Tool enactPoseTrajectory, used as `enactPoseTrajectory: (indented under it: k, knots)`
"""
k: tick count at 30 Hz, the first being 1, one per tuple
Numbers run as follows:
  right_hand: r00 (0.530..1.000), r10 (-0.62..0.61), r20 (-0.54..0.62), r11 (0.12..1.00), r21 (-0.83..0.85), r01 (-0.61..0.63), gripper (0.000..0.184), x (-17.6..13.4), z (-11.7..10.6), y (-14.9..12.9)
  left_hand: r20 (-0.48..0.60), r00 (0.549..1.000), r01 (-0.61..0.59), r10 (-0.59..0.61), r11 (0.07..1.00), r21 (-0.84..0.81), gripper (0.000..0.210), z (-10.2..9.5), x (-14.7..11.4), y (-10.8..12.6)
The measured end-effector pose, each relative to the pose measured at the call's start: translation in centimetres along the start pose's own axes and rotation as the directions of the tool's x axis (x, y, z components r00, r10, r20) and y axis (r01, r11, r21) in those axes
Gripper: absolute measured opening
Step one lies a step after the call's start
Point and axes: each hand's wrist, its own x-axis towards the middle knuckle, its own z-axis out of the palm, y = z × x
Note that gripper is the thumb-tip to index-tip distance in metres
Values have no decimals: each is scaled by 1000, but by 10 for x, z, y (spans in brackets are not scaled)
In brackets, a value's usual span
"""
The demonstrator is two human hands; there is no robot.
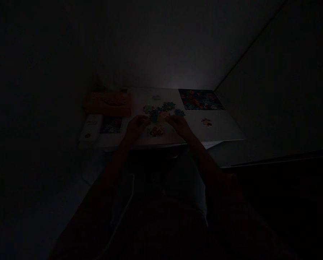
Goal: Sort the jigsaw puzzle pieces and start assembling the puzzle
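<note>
The light is very dim. Several joined or heaped jigsaw puzzle pieces (153, 116), green and blue, lie on the white table between my hands, with tan puzzle pieces (163, 116) beside them. My left hand (136, 127) is at the left edge of this group, its fingers closed in a pinch. What they hold is too dark to name. At the tan pieces, my right hand (179, 125) also has its fingertips drawn together, and I cannot make out what is in them. Nearer to me sits a pile of brown and yellow puzzle pieces (156, 131).
An orange box (108, 103) stands at the back left of the white table (174, 138). In front of it are a white box (91, 127) and a small colourful picture (112, 125). A larger printed picture (201, 99) lies back right, above a small pile of pale pieces (206, 122).
</note>
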Motion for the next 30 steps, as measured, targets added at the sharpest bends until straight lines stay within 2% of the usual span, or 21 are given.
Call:
enactPoseTrajectory:
  k: [3, 7, 11, 16, 20, 26, 30]
  knots:
    - [999, 6, 47, 992, -125, 0, 60, -5, -15, 8, 3, 1000, -5, 5, 1000, 21, 51, 0, 0, -4]
    - [992, 36, 119, 944, -331, 5, 41, -17, -27, 21, 6, 1000, 0, -1, 999, 47, 47, 1, 1, -9]
    - [997, 37, 72, 911, -413, -3, 29, -24, -35, 34, 5, 1000, -5, 4, 999, 47, 48, 3, 1, -7]
    - [996, 10, -92, 863, -502, -55, 39, -19, -45, 54, 12, 1000, 2, -3, 995, 99, 54, 2, -1, 0]
    - [995, 28, -97, 838, -540, -76, 60, -12, -50, 67, 17, 1000, -13, 12, 994, 108, 52, 3, -1, 0]
    - [995, -40, -88, 877, -480, -8, 57, -9, -52, 73, 23, 1000, 10, -14, 991, 135, 50, 2, -1, 0]
    - [978, -104, -182, 923, -383, 27, 67, -15, -53, 71, 34, 999, 7, -12, 991, 131, 51, 2, -1, 3]
